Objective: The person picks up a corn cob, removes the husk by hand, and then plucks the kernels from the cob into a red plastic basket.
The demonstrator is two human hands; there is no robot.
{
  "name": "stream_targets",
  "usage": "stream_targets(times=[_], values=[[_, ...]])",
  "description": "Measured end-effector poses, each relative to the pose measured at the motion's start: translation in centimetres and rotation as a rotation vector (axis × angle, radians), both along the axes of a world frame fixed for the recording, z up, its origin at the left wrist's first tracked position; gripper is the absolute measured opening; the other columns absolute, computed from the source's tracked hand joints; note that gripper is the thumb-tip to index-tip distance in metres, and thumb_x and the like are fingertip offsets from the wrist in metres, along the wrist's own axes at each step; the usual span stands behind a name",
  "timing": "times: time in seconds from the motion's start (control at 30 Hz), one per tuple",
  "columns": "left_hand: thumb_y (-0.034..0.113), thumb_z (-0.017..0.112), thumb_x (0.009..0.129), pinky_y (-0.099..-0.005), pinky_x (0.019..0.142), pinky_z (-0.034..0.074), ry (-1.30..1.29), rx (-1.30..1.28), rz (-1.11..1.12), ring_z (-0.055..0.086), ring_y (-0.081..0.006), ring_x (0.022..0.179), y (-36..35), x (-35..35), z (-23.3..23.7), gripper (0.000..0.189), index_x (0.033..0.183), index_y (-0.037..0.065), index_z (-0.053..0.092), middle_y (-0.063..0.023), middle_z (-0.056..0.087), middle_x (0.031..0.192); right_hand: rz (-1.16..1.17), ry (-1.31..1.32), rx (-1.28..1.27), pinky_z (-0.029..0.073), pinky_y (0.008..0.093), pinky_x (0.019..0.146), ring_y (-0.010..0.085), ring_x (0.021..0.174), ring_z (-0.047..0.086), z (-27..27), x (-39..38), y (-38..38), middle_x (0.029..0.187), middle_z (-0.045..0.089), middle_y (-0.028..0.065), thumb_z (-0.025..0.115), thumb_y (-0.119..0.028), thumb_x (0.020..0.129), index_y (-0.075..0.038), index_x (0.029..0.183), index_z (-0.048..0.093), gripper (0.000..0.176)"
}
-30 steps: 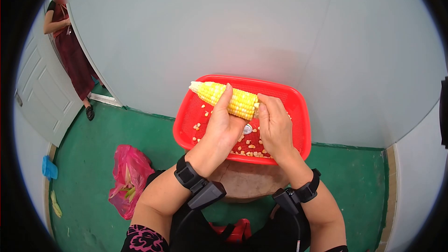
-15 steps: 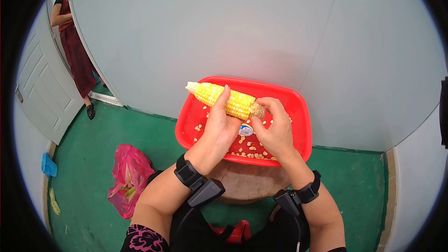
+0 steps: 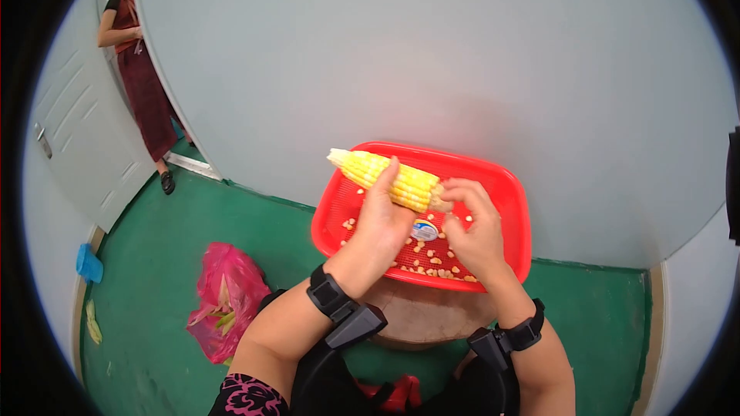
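two hands busy over the red tray point(image 3: 518, 208), centre of the frame. the left hand point(image 3: 383, 222) comes up from below and wraps around the corn cob point(image 3: 385, 176) near its middle, thumb laid over the yellow rows, a firm grasp. the cob hangs tilted above the tray's far left part, pointed tip poking out past the rim toward the upper left, right end already bare of kernels. the right hand point(image 3: 479, 237) is at that bare end, fingers curled in and pinched against the cob just where the yellow rows stop; whether any loose bits sit under those fingers, can't tell. loose kernels point(image 3: 432, 260) are scattered on the tray's mesh floor below both hands, thickest along the near edge, and a small round sticker point(image 3: 425, 229) shows between the hands. black wrist bands point(image 3: 331, 296) ring both wrists. the tray rests on a brown round stool point(image 3: 420, 316). lower left, a pink plastic bag point(image 3: 223, 293) with green husks inside lies on the green floor point(image 3: 154, 239). upper left, a person in a dark red dress point(image 3: 146, 77) stands in the doorway beside a white door point(image 3: 69, 131).
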State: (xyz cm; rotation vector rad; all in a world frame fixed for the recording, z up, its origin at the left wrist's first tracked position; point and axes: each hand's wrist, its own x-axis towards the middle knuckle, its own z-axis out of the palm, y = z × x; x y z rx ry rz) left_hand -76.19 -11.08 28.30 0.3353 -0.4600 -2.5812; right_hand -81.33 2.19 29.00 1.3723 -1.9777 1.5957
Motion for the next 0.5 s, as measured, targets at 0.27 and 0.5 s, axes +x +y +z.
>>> stream_targets(times=[0.27, 0.5], values=[[0.005, 0.063, 0.078, -0.0313, 0.074, 0.047, 0.029, -0.039, 0.102, 0.055, -0.0145, 0.086, 2.1, -0.6, -1.3, 0.029, 0.102, 0.008, 0.047, -0.0025, 0.053, 0.092, -0.054, -0.469, -0.048, 0.043, 0.0264, 0.071, 0.0133, 0.08, 0.051, -3.2, -2.0, -1.1, 0.084, 0.053, 0.0042, 0.053, -0.017, 0.088, 0.001, 0.096, 0.053, 0.019], [0.015, 0.062, 0.082, -0.0335, 0.08, 0.045, 0.067, -0.142, 0.124, 0.053, -0.0153, 0.094, 2.5, -0.5, -0.4, 0.034, 0.108, 0.01, 0.041, -0.0031, 0.051, 0.099, 0.025, -0.642, -0.035, 0.044, 0.0229, 0.064, 0.0096, 0.074, 0.052, -1.8, -0.6, -1.2, 0.085, 0.055, 0.0053, 0.041, -0.028, 0.094, 0.0, 0.095, 0.052, 0.03]])
